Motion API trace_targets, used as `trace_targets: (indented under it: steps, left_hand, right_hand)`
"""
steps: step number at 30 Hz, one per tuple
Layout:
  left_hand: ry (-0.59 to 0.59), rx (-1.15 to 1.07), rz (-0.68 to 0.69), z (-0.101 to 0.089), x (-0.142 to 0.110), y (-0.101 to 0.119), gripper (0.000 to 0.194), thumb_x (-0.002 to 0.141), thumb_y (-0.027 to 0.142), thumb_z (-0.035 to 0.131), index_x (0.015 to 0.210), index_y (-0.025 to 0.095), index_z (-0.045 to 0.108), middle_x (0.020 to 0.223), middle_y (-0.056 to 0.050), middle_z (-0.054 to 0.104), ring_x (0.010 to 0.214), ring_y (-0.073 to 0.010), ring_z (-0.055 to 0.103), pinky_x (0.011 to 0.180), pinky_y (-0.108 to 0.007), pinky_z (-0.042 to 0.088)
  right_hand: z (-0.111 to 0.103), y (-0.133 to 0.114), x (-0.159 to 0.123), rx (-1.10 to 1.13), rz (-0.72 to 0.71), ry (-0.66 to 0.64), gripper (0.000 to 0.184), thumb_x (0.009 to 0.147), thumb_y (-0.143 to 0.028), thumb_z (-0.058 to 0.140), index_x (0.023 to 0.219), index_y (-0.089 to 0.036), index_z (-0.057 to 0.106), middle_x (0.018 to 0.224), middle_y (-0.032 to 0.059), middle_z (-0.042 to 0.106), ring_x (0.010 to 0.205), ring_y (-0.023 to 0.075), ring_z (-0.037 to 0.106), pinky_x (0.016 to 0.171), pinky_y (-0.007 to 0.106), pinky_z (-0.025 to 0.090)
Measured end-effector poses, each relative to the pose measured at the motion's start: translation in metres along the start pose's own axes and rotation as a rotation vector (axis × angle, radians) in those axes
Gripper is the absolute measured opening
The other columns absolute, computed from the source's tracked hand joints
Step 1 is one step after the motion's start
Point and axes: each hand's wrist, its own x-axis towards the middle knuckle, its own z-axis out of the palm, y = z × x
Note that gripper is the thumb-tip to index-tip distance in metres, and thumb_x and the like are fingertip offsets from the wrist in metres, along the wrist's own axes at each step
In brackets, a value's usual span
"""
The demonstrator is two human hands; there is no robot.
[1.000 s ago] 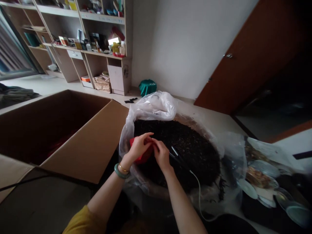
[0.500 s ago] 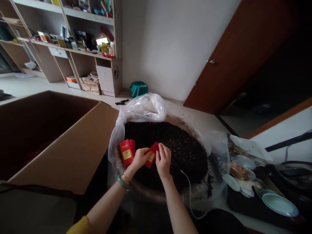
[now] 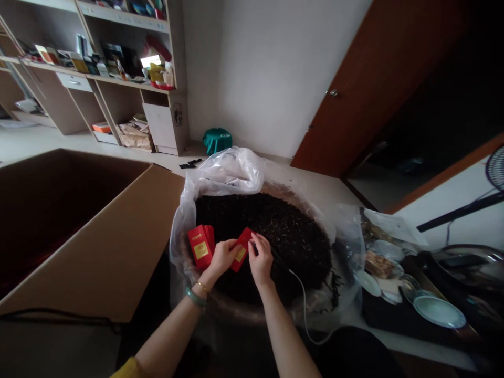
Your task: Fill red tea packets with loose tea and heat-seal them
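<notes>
My left hand (image 3: 222,255) and my right hand (image 3: 260,257) both pinch one small red packet (image 3: 241,252) with a gold label, held over a wide round basket (image 3: 252,310) of dark loose leaves (image 3: 287,236). The basket is lined with a clear plastic bag (image 3: 230,170). A small stack of the same red packets (image 3: 200,245) stands on the leaves at the basket's left edge, just left of my left hand. I wear a green bangle on my left wrist. A white cable (image 3: 303,299) trails from the leaves over the basket's near rim.
A big open cardboard box (image 3: 102,247) stands at the left. Plates and bowls (image 3: 437,310) crowd a dark tray at the right. Shelves (image 3: 129,79) with clutter line the back wall, a green bag (image 3: 216,139) sits by the wall, and a brown door (image 3: 374,89) stands at the right.
The view has swung right. The red stack, hidden under my hands a second ago, now stands on the leaves at the left. One packet is held apart between both hands.
</notes>
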Motion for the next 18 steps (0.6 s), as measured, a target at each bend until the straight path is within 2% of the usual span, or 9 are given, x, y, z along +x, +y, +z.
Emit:
trace_targets:
  steps: [5, 11, 18]
  left_hand:
    - [-0.031, 0.044, 0.03, -0.002, -0.001, 0.001, 0.026, 0.081, 0.031, 0.054, 0.091, 0.014, 0.072, 0.077, -0.002, 0.073, 0.067, -0.0157, 0.063, 0.06, -0.022, 0.046]
    - [-0.012, 0.042, 0.032, -0.003, -0.002, 0.003, 0.023, 0.08, 0.027, 0.056, 0.09, 0.015, 0.072, 0.078, -0.002, 0.073, 0.068, -0.0163, 0.064, 0.062, -0.022, 0.047]
    - [-0.005, 0.053, 0.024, -0.004, -0.003, 0.005, 0.022, 0.08, 0.024, 0.056, 0.091, 0.016, 0.073, 0.08, -0.002, 0.074, 0.07, -0.0175, 0.066, 0.063, -0.023, 0.049]
  right_hand:
    - [0.0, 0.007, -0.001, 0.032, 0.111, 0.042, 0.033, 0.089, -0.027, 0.05, 0.119, -0.018, 0.058, 0.106, 0.0146, 0.059, 0.091, 0.0219, 0.061, 0.07, 0.037, 0.056]
    - [-0.001, 0.01, -0.004, -0.01, 0.079, 0.011, 0.027, 0.09, -0.027, 0.049, 0.11, -0.018, 0.065, 0.102, 0.0134, 0.061, 0.095, 0.0232, 0.06, 0.077, 0.039, 0.055]
    - [-0.007, 0.0, 0.0, 0.015, 0.042, 0.059, 0.019, 0.091, -0.024, 0.049, 0.097, -0.018, 0.065, 0.093, 0.0096, 0.063, 0.083, 0.0185, 0.061, 0.074, 0.035, 0.054]
